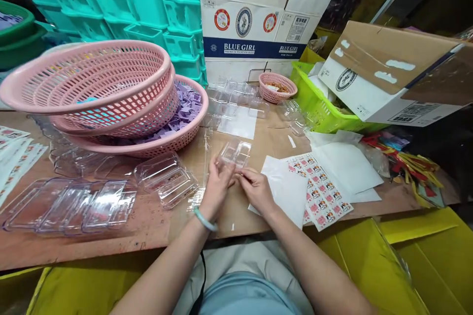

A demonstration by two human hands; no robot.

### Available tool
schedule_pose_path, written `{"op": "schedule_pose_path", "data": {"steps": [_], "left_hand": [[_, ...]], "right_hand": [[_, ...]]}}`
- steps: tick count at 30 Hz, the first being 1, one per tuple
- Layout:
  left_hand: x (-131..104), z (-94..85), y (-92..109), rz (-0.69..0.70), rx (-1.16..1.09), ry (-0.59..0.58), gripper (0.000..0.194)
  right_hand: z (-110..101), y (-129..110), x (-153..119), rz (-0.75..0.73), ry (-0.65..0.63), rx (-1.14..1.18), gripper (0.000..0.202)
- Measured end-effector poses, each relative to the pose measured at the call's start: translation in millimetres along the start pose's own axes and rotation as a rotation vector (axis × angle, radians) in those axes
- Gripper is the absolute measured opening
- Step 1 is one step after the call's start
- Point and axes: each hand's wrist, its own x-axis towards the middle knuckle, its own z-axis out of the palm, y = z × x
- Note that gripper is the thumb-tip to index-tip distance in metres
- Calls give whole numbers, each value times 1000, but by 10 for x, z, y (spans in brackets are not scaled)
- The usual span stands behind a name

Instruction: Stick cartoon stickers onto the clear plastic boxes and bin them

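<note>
Over the middle of the table, a small clear plastic box (pixel 241 151) with compartments is held tilted in front of me. My left hand (pixel 219 186), with a pale green bangle on its wrist, is closed around the box's near left side. The fingers of my right hand (pixel 255 188) pinch the near right edge of the same box, close to my left fingertips. Whether a small piece is also between those fingers I cannot tell. Beside my right hand lie white paper sheets (pixel 283 189) and a sheet of printed cartoon stickers (pixel 325 194).
Clear plastic boxes (pixel 79 206) lie at the left. Pink baskets (pixel 111 145), with purple pieces (pixel 186 103), stand behind them. A small pink basket (pixel 264 91) of brown pieces, a lime-green crate (pixel 321 103) and cartons (pixel 242 51) are at the back. Ribbons (pixel 414 165) lie right.
</note>
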Motion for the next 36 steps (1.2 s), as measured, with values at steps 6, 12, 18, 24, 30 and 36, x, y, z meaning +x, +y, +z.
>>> {"op": "schedule_pose_path", "data": {"steps": [6, 12, 18, 24, 30, 36], "left_hand": [[468, -13, 42, 107, 334, 122, 61], [966, -67, 172, 232, 820, 163, 74], [290, -38, 243, 727, 881, 247, 61], [-520, 158, 101, 517, 553, -239, 23], [-108, 362, -75, 70, 503, -385, 79], [-18, 356, -77, -250, 356, -567, 57]], "right_hand": [[134, -2, -168, -34, 82, -62, 19], [218, -100, -230, 14, 67, -198, 23], [-558, -131, -868, -207, -277, -692, 76], [-1111, 25, -1442, -325, -283, -799, 60], [-1116, -160, -1600, -583, -256, -661, 51], [-1185, -147, -1518, -482, -420, -615, 60]]}}
